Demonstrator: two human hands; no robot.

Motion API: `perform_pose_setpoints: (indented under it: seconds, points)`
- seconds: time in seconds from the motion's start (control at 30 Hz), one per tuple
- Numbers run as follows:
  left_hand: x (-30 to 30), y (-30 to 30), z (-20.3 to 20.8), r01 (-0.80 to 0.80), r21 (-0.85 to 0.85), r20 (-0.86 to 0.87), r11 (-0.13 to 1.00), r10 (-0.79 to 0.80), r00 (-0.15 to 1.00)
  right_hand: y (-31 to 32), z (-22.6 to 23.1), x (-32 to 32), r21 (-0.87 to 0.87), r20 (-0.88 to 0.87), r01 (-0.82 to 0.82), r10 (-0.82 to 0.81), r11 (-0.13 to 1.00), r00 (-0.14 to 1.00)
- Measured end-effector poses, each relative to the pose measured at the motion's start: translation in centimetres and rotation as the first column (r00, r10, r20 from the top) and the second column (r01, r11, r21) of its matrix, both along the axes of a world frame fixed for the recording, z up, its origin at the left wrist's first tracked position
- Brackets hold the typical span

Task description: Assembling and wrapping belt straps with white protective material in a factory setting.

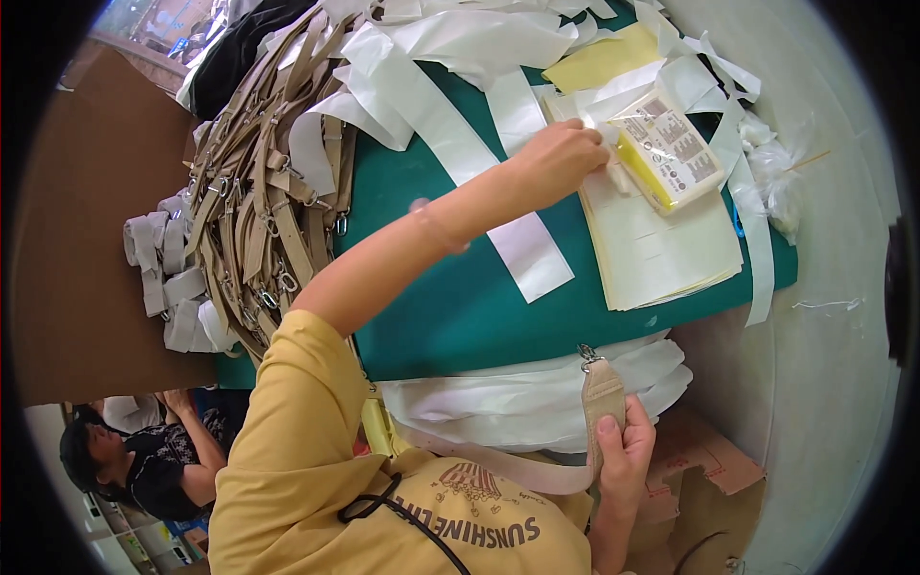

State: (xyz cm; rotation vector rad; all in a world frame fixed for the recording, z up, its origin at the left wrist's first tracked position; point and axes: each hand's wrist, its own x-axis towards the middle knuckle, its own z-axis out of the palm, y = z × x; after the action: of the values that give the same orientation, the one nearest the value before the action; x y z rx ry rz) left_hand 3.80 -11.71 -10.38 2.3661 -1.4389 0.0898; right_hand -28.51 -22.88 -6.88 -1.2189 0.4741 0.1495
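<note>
My left hand reaches across the table to the far right, its fingers pinched together at the end of a clear-and-yellow plastic pack. A small pale piece lies just below those fingertips; what the fingers hold is hidden. My right hand is closed near my body, thumb on top, around a beige bag strap. A metal snap hook hangs at the strap's upper end, by the table's near edge. The rest of the strap trails left across my shirt.
Many beige straps with metal hooks are heaped at the left of the green table, beside rolled grey webbing. White strips lie across it. Paper sheets sit under the pack. White cloth hangs below the edge. Another person is at lower left.
</note>
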Motion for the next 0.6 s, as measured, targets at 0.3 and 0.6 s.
perform_pose_setpoints:
  seconds: [0.3,0.6]
  points:
    - [-12.3,6.9,1.5,-0.236,0.106,-0.326,0.966,0.258,0.910,0.9,0.5,0.5,0.003,0.054,-0.009,0.009,1.000,0.998]
    - [-13.9,6.7,0.3,-0.317,0.019,-0.287,0.948,0.309,0.907,1.4,-0.3,0.3,0.008,0.069,0.015,-0.015,1.000,0.998]
